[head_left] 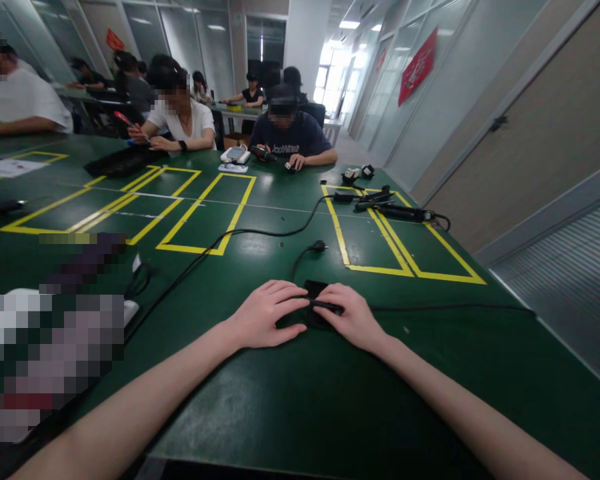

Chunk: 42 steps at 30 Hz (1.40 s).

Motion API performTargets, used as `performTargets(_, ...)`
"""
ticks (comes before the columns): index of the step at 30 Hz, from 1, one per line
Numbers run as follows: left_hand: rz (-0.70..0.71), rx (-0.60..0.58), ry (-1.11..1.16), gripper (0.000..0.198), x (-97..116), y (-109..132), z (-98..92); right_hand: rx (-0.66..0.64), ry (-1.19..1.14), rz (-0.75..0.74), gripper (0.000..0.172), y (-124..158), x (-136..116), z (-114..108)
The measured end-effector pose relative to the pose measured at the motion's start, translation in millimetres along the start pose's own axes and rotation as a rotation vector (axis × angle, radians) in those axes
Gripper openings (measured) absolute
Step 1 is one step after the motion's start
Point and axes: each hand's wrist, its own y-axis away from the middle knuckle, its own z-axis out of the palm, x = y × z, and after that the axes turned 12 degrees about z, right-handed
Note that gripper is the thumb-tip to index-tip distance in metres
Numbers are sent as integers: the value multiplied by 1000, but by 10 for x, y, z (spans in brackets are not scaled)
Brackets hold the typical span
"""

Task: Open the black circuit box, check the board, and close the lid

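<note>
Left hand (270,313) half open, thumb apart from fingers, fingertips at the left end of a slim black rod-like piece (329,307), no firm grip visible; right hand (351,315) curled, thumb and fingertips apparently pinching the same piece. Step looks like two-handed handling of that piece; any next move would seem to call for a steady right pinch and light left fingers. Piece sits between both hands, over a flat black object (315,288) on the green tabletop (290,407), black plug (321,246) beyond.
</note>
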Motion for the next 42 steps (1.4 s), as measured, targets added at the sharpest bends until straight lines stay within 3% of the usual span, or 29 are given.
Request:
performTargets(3, -22, -34, 11, 34, -12, 34, -68, -158, -77, -116, 5, -74, -377, 273)
performTargets(7, -85, -79, -24, 48, -67, 103, -138, -173, -216, -106, 14, -188, -524, 325)
performTargets(11, -82, -119, -25, 67, -105, 125, -122, -126, -316, -104, 12, -219, -365, -35)
performTargets(14, -85, -141, -9, 49, -120, 117, -94, -116, -231, -42, 15, -161, -132, -344)
performTargets(17, -93, -136, -2, 36, -137, 110, -89, -166, -64, -24, 24, -67, 93, -492)
performTargets(21, -100, -122, -1, 33, -158, 100, -99, -167, 90, -111, 15, -5, 223, -456)
performTargets(26, -87, -93, 0, 35, -177, 100, -94, -152, 235, -216, 33, -30, 179, -374)
performTargets(42, -8, -124, 14, 40, -214, 121, -81, -185, 336, -221, 31, 49, 46, -213)
